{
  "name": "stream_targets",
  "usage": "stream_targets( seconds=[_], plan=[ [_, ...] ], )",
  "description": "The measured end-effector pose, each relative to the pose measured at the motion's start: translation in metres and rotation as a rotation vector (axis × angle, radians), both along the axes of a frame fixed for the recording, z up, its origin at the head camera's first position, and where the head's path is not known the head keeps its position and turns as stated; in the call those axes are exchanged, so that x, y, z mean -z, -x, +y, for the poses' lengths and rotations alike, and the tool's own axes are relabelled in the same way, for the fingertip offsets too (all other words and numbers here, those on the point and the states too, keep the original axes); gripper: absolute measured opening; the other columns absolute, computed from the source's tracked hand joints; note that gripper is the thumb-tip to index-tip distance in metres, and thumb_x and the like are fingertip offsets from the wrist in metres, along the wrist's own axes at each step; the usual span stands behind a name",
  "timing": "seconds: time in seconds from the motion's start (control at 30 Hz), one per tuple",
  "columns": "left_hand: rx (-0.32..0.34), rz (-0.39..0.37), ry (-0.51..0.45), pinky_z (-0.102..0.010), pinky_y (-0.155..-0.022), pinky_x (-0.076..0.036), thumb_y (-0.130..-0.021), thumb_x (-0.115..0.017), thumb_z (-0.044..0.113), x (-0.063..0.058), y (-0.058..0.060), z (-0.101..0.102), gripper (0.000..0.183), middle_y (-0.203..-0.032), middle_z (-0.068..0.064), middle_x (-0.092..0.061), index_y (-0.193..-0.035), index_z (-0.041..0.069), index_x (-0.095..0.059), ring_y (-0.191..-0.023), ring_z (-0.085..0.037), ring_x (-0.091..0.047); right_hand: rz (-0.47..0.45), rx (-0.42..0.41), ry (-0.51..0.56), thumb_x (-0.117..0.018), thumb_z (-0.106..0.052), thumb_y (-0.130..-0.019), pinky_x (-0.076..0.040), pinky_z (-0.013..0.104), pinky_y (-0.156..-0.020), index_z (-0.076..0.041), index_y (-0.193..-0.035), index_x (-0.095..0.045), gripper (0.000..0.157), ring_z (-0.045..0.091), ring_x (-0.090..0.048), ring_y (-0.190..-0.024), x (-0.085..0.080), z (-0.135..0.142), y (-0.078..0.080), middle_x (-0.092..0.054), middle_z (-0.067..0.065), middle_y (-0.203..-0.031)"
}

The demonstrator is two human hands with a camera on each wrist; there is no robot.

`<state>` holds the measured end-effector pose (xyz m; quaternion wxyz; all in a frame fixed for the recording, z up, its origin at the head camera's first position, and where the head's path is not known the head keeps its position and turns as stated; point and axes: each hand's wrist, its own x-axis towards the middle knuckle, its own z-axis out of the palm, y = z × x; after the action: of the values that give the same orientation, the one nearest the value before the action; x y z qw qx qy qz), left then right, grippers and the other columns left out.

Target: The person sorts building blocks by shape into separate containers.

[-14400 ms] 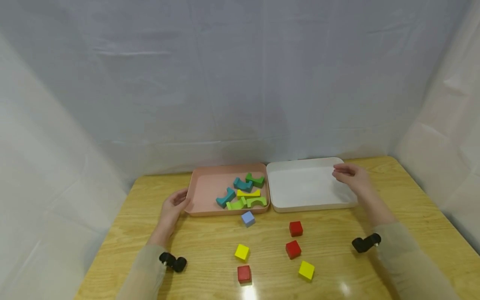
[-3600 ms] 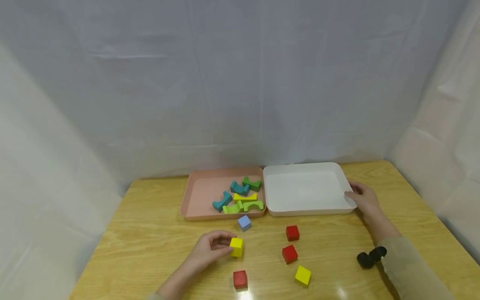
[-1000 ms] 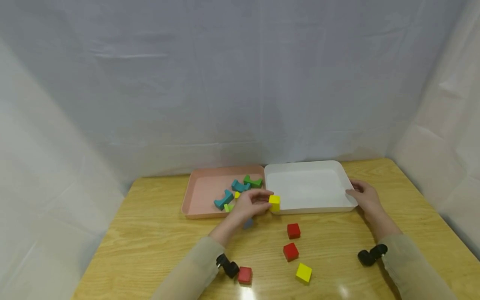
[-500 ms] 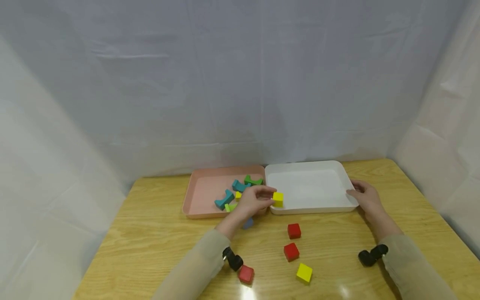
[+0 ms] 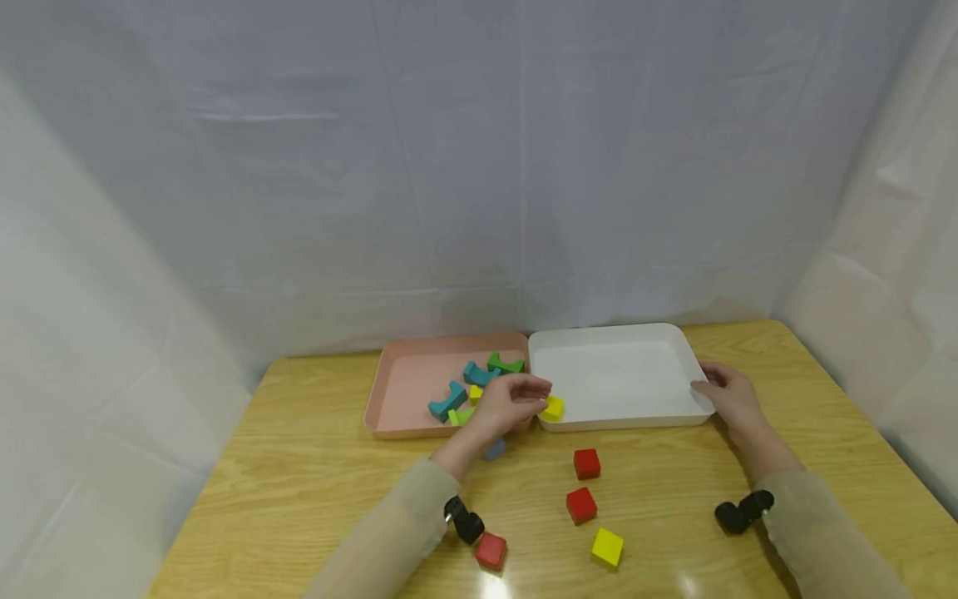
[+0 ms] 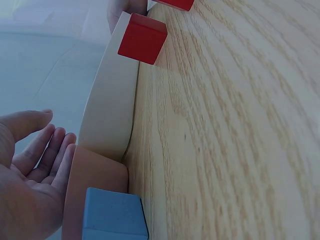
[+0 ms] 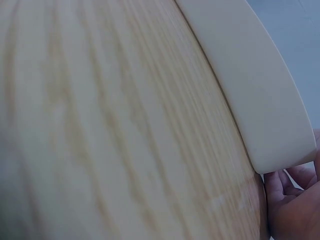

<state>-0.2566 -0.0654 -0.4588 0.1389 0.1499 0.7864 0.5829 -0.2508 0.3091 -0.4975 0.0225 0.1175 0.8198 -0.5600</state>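
Observation:
My left hand (image 5: 511,403) hovers above the near-left corner of the white tray (image 5: 636,420), thumb and fingers apart with nothing between them. Just past its fingertips, a yellow cube (image 5: 553,408) lies inside that corner, partly hidden by the hand. In the left wrist view the same hand (image 6: 35,175) shows its spread thumb and fingers beside the tray walls. At the white tray's right end, my right hand (image 5: 729,399) grips the edge, thumb at the rim. The right wrist view has those fingers (image 7: 295,200) at the tray's corner.
A pink tray (image 5: 397,391) touches the white one on the left and holds several arch-shaped blocks, including a teal arch block (image 5: 447,403). Nearer on the wooden table lie a blue cube (image 5: 495,450), red cubes (image 5: 587,464) and another yellow cube (image 5: 607,548). White cloth hangs behind.
Over the last seconds my left hand has carried the yellow cube from the table to the white tray and let it go there. My right hand keeps its place on the tray's edge.

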Motion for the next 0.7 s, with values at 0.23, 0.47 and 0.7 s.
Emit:
stream_targets(
  seconds=[0.23, 0.47, 0.7],
  plan=[
    [0.007, 0.004, -0.016, -0.034, -0.1, -0.061, -0.102, -0.069, 0.001, -0.0003, 0.0002, -0.0005, 0.03, -0.132, -0.023, -0.072, -0.131, -0.004, -0.07, -0.12, -0.035, -0.071, -0.018, 0.011, -0.007, -0.055, -0.015, -0.109, -0.045, 0.003, -0.076, 0.012, -0.16, -0.032, 0.063, 0.016, -0.051, -0.118, 0.0009, 0.0013, 0.0023, -0.038, 0.036, -0.161],
    [0.032, 0.018, -0.049, -0.032, -0.099, -0.062, -0.103, -0.067, 0.002, -0.0034, -0.0009, -0.0003, 0.031, -0.134, -0.026, -0.07, -0.132, -0.008, -0.068, -0.12, -0.037, -0.071, -0.012, 0.007, 0.002, -0.055, -0.015, -0.109, -0.046, 0.003, -0.077, 0.012, -0.161, -0.031, 0.063, 0.004, -0.049, -0.108, 0.0017, 0.0047, 0.0038, -0.037, 0.035, -0.161],
    [0.04, -0.007, -0.073, -0.026, -0.097, -0.061, -0.103, -0.067, 0.002, -0.0038, -0.0033, -0.001, 0.031, -0.135, -0.024, -0.07, -0.133, -0.005, -0.069, -0.121, -0.034, -0.071, -0.008, -0.002, -0.002, -0.055, -0.015, -0.109, -0.046, 0.003, -0.077, 0.013, -0.16, -0.031, 0.064, 0.0, -0.048, -0.105, 0.0015, 0.0078, 0.0014, -0.037, 0.036, -0.161]
  ],
)
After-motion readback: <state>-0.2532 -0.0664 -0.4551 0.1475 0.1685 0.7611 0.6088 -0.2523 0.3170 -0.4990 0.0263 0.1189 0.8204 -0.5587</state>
